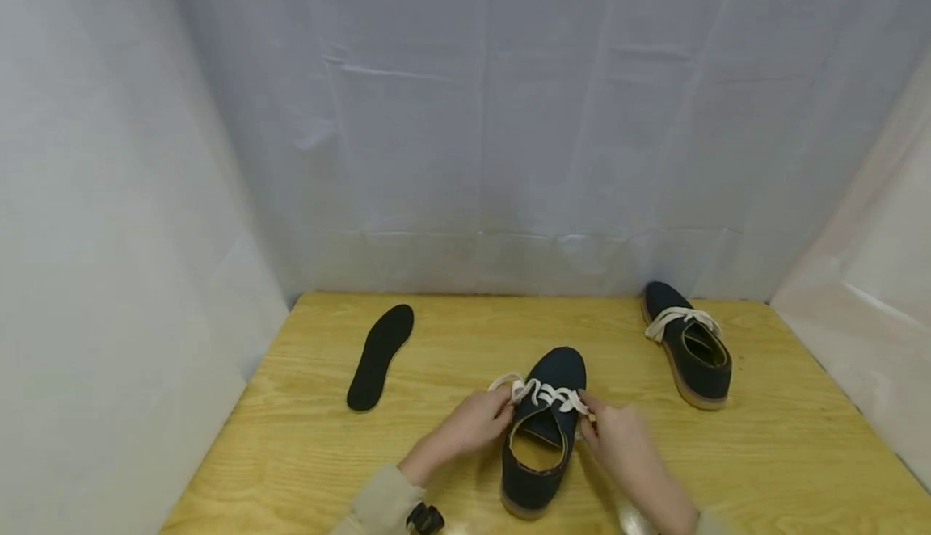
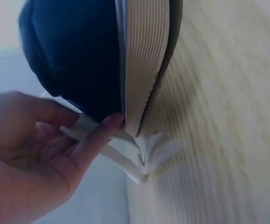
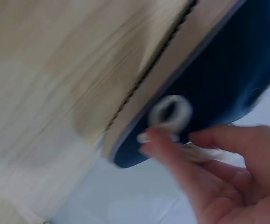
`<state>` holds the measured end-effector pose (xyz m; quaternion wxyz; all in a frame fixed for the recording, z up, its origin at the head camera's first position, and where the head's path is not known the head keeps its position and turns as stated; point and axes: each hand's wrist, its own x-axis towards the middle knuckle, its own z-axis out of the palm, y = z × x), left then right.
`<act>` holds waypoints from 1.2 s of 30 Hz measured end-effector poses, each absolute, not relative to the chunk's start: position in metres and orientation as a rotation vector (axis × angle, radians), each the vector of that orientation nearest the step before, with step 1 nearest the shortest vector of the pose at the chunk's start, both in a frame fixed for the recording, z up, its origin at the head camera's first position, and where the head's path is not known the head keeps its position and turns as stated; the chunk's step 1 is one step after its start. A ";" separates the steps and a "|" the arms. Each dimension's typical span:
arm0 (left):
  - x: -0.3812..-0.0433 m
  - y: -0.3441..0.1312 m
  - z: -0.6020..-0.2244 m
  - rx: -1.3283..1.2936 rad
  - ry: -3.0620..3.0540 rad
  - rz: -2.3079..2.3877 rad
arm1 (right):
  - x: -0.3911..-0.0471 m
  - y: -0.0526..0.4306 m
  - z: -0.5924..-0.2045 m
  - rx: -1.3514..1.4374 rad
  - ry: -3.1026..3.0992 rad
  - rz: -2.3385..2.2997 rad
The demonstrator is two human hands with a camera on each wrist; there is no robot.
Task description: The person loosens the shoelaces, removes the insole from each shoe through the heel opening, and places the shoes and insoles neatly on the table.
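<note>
A dark navy lace-up shoe [image 1: 529, 486] stands on its sole in the middle of the table's near part, toe pointing away from me. White shoelaces [image 1: 547, 393] cross its front. At its left side my left hand [image 1: 476, 420] pinches one lace; in the left wrist view a loop of that lace [image 2: 122, 161] hangs past the fingertips to the tabletop. My right hand [image 1: 624, 442], on the other side, pinches the other lace between thumb and fingers. A blurred lace loop [image 3: 184, 114] shows beside the shoe's upper [image 3: 219, 77] in the right wrist view.
A second navy shoe [image 1: 709, 377] with pale laces stands at the table's back right. The black insole [image 1: 380, 357] lies flat at the back left. White sheeting [image 1: 480, 131] hangs behind the wooden table [image 1: 291, 438] and along both sides.
</note>
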<state>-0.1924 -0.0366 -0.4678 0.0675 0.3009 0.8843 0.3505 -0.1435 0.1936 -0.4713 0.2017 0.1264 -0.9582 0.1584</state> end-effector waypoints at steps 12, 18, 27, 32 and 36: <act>-0.173 -0.060 -0.462 1.145 2.271 1.029 | -0.107 0.187 -0.462 0.314 -3.170 0.885; -0.166 -0.064 -0.462 1.094 2.263 1.002 | -0.103 0.182 -0.467 0.363 -3.133 0.875; -0.162 -0.060 -0.464 1.010 2.370 0.958 | -0.102 0.178 -0.468 0.357 -3.134 0.721; -0.163 -0.058 -0.466 1.021 2.433 0.906 | -0.103 0.179 -0.470 0.387 -3.118 0.721; -0.164 -0.055 -0.466 1.053 2.504 0.840 | -0.107 0.181 -0.470 0.387 -3.137 0.735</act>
